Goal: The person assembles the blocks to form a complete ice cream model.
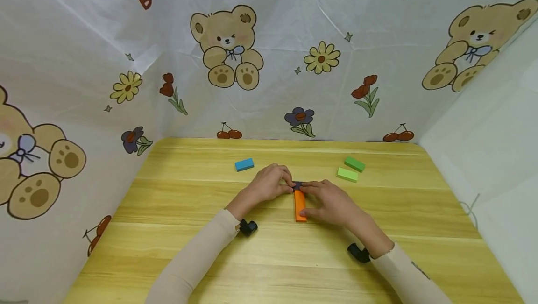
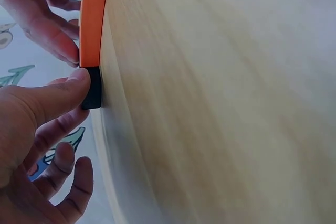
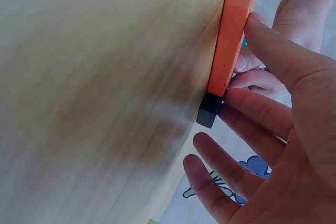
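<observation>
An orange block (image 1: pixel 300 206) lies lengthwise on the table, pointing away from me. At its far end sits a black block (image 1: pixel 297 185), set crosswise against it. My left hand (image 1: pixel 270 183) pinches the black block from the left; in the left wrist view its thumb (image 2: pixel 76 80) presses beside the joint between the blocks, other fingers loosely bent. From the right, my right hand (image 1: pixel 329 201) touches both blocks with fairly straight fingers. In the right wrist view its thumb (image 3: pixel 257 22) rests on the orange block's side, and its index fingertip (image 3: pixel 231 97) meets the joint.
Behind my left hand lies a blue block (image 1: pixel 244 165). A light green block (image 1: pixel 347 174) and a darker green block (image 1: pixel 355 164) lie beyond my right hand. The wooden table (image 1: pixel 168 201) ends at a printed bear cloth (image 1: pixel 269 108) at the back.
</observation>
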Demonstrator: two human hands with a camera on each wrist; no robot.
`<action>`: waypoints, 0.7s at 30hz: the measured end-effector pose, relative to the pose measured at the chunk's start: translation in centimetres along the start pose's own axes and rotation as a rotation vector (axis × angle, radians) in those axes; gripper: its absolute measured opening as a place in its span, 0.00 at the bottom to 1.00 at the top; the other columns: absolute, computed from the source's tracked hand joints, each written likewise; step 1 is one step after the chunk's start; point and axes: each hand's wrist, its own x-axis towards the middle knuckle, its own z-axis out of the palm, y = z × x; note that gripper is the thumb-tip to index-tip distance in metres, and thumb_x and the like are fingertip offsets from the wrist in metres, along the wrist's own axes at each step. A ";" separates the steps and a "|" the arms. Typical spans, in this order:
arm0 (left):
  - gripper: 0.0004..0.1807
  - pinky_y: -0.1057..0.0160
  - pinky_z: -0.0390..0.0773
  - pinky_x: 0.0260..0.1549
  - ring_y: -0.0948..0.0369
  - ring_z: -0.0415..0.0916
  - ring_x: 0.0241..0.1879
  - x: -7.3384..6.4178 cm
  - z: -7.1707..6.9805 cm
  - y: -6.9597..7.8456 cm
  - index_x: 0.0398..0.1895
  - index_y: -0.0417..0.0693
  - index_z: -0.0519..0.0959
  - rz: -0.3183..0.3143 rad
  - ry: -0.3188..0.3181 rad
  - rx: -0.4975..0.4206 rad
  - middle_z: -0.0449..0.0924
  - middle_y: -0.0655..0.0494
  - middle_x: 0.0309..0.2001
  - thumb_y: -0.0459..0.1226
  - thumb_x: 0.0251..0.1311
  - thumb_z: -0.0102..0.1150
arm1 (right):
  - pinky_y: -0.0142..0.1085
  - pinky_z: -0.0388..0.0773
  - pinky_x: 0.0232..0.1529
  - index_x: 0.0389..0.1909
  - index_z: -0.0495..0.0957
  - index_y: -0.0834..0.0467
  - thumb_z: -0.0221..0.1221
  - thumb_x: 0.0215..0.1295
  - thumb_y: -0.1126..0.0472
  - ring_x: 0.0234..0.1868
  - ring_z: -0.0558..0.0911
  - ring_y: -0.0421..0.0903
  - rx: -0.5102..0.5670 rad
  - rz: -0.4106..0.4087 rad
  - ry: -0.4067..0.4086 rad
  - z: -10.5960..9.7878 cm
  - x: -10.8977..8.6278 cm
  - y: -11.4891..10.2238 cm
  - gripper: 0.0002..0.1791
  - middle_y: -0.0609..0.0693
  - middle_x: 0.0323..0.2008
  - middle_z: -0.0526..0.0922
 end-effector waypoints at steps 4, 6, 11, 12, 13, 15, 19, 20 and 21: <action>0.03 0.66 0.72 0.37 0.63 0.71 0.41 -0.2 -0.2 0.4 0.40 0.62 0.94 0.011 -0.003 0.044 0.88 0.69 0.48 0.45 0.68 0.74 | 0.56 0.80 0.67 0.69 0.83 0.53 0.73 0.64 0.36 0.66 0.82 0.56 -0.016 -0.011 0.010 -0.1 0.1 -0.1 0.39 0.50 0.70 0.84; 0.03 0.66 0.71 0.36 0.63 0.71 0.40 -0.3 -0.3 0.5 0.41 0.62 0.94 0.012 -0.004 0.061 0.87 0.70 0.48 0.45 0.69 0.74 | 0.56 0.80 0.66 0.69 0.83 0.54 0.74 0.63 0.35 0.65 0.82 0.57 -0.027 -0.010 0.012 -0.2 0.1 -0.2 0.39 0.50 0.69 0.84; 0.06 0.65 0.76 0.40 0.62 0.74 0.43 -0.4 -0.1 0.4 0.43 0.62 0.93 0.018 -0.016 0.067 0.87 0.68 0.50 0.46 0.71 0.71 | 0.57 0.81 0.65 0.68 0.84 0.53 0.74 0.62 0.35 0.65 0.83 0.57 -0.037 0.000 0.002 -0.2 0.1 -0.2 0.39 0.50 0.69 0.84; 0.06 0.64 0.78 0.42 0.62 0.76 0.45 -0.5 -0.2 0.3 0.45 0.61 0.93 0.023 -0.020 0.070 0.88 0.67 0.51 0.47 0.72 0.70 | 0.57 0.80 0.66 0.68 0.84 0.53 0.74 0.62 0.35 0.66 0.83 0.57 -0.035 0.000 0.000 -0.2 0.2 -0.2 0.39 0.50 0.69 0.84; 0.07 0.63 0.80 0.45 0.62 0.78 0.48 -0.6 -0.2 0.2 0.46 0.61 0.93 0.027 -0.022 0.074 0.88 0.67 0.52 0.47 0.73 0.69 | 0.57 0.80 0.66 0.68 0.84 0.53 0.74 0.62 0.35 0.66 0.83 0.57 -0.031 0.000 0.001 -0.2 0.2 -0.2 0.39 0.50 0.69 0.84; 0.08 0.60 0.82 0.50 0.61 0.81 0.52 -0.8 -0.4 -0.1 0.48 0.61 0.93 0.032 -0.020 0.078 0.88 0.65 0.53 0.46 0.74 0.68 | 0.58 0.80 0.67 0.68 0.84 0.52 0.74 0.62 0.35 0.67 0.83 0.57 -0.024 0.003 0.002 -0.2 0.2 -0.2 0.38 0.50 0.69 0.85; 0.08 0.57 0.85 0.51 0.58 0.84 0.54 -1.6 -1.2 -1.2 0.49 0.60 0.93 0.013 0.042 0.108 0.90 0.64 0.52 0.44 0.75 0.67 | 0.61 0.78 0.68 0.67 0.85 0.51 0.75 0.61 0.35 0.68 0.83 0.58 -0.029 0.007 0.008 -0.2 0.2 0.0 0.38 0.49 0.68 0.85; 0.08 0.57 0.85 0.49 0.58 0.85 0.52 -1.8 -1.4 -1.5 0.49 0.60 0.93 0.002 0.067 0.116 0.91 0.64 0.51 0.43 0.74 0.68 | 0.61 0.78 0.68 0.67 0.85 0.51 0.75 0.61 0.35 0.68 0.83 0.58 -0.033 0.009 0.008 -0.1 0.2 0.0 0.38 0.49 0.68 0.85; 0.08 0.58 0.85 0.46 0.58 0.86 0.50 -2.1 -1.7 -1.9 0.48 0.60 0.93 -0.012 0.095 0.125 0.91 0.63 0.50 0.42 0.74 0.68 | 0.61 0.78 0.68 0.67 0.85 0.50 0.75 0.61 0.34 0.68 0.83 0.58 -0.038 0.010 0.008 -0.1 0.2 0.0 0.38 0.48 0.68 0.85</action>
